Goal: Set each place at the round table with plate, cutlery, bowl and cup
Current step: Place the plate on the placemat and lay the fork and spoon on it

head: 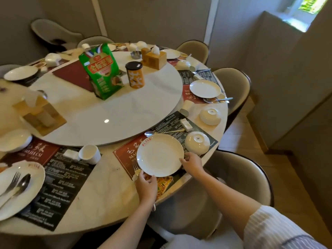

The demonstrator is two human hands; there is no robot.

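1. Head view shows the white plate lying on the red-and-black placemat at the near right place of the round worktop.
2. Both hands pinch its rim: the left hand closed on the near edge, the right hand closed on the right edge, fingers curled over the lip.
3. It looks like glazed ceramic, so I judge it stiff, fairly heavy for its size, slick and breakable; two opposite rim grips, thumb on top and fingers under, suit it better than one.
4. A fork pokes out from under the plate's left edge, which could make it rock when set down.
5. Beyond it lie a spoon, an upturned bowl and a white chopstick rest.
6. A cup lies tipped on its side to the left, between this place and the next.
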